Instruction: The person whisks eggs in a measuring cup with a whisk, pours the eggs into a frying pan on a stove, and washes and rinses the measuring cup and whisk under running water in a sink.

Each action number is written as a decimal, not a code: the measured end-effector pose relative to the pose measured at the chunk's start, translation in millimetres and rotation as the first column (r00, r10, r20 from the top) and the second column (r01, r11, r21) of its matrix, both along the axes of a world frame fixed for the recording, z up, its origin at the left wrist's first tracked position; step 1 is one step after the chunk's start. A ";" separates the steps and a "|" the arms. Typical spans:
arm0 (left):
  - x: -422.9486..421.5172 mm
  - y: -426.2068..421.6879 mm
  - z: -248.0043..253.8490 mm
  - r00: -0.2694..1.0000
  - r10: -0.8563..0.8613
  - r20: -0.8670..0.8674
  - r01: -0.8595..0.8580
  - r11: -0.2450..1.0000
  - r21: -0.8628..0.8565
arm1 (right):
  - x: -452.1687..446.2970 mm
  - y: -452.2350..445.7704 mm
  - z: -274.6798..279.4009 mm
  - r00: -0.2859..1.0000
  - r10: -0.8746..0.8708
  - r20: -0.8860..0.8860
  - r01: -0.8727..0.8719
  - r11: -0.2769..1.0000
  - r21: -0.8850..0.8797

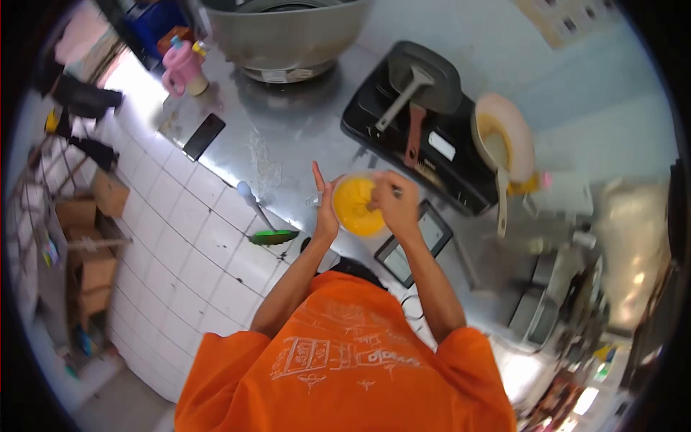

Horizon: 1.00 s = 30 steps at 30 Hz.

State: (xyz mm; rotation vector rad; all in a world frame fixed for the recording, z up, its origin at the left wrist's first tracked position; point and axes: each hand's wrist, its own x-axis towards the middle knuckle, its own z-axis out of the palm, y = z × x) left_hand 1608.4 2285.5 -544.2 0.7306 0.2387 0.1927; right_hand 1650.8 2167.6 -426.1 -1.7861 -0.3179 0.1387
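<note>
A clear cup of yellow liquid (354,205) is at the front edge of the metal counter. My left hand (326,209) holds the cup from its left side, with one finger pointing up. Over the cup's right side, my right hand (397,203) is closed around a utensil whose lower end reaches into the yellow liquid; most of the utensil is hidden by the fingers. A tablet (415,243) lies just right of and below the right hand. Left of the cup, a spatula with a green edge (273,236) and a grey handle lies at the counter's edge.
Behind the cup stands a black stove (374,108) with a dark pan (439,83) and utensils on it. A light pan (504,133) is at its right. A large metal bowl (288,36), a pink tumbler (184,66) and a phone (204,137) are further back left.
</note>
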 end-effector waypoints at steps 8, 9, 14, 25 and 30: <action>-9.7 -4.9 64.8 0.996 -0.040 0.085 0.031 0.994 0.108 | 0.6 7.2 29.7 0.992 -0.106 -0.068 0.112 0.989 0.097; -9.9 -3.4 67.3 0.998 -0.008 0.067 0.002 0.996 0.088 | -0.4 9.2 35.5 0.984 -0.156 -0.084 0.164 0.981 0.101; -12.6 -17.1 55.8 0.989 -0.016 0.145 -0.016 0.976 0.216 | 10.1 -22.8 64.2 0.963 -0.172 -0.208 0.256 0.824 0.505; -4.7 -15.2 65.4 0.991 0.028 0.132 -0.054 0.979 0.198 | 15.4 -21.9 58.2 0.857 -0.426 -0.291 0.502 0.816 0.286; -12.8 -22.1 60.4 0.977 0.062 0.204 -0.129 0.934 0.333 | 21.0 -45.9 82.9 0.944 -0.272 -0.185 0.325 0.690 0.646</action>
